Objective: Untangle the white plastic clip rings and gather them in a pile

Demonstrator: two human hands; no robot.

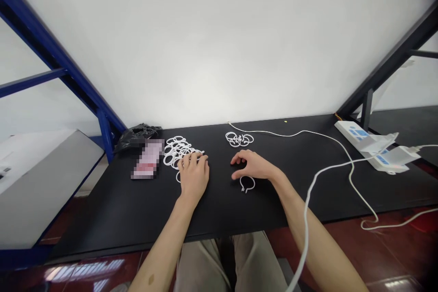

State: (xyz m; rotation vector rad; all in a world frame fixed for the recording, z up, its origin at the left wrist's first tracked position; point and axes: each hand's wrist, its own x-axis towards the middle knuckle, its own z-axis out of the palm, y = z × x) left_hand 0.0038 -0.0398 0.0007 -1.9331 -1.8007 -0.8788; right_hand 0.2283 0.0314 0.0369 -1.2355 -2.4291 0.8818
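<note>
A loose pile of white plastic rings point(173, 148) lies on the black tabletop. My left hand point(194, 175) rests palm down at the pile's right edge, fingers apart and reaching over the nearest rings; its fingertips partly cover them. In front of me, my right hand point(255, 164) has its thumb and fingers apart with nothing between them. Just below its thumb lies a single white snap ring point(252, 187), its two ends parted toward me. Farther back, several joined or overlapping white rings point(239, 139) form a small cluster.
A pinkish blurred packet point(148, 159) and a crumpled black plastic bag point(138, 136) sit left of the pile. At right are a white power strip point(362, 141) with plugged adapters and a white cable point(310, 191) crossing over my right forearm. Blue frame bars point(85, 86) rise on the left.
</note>
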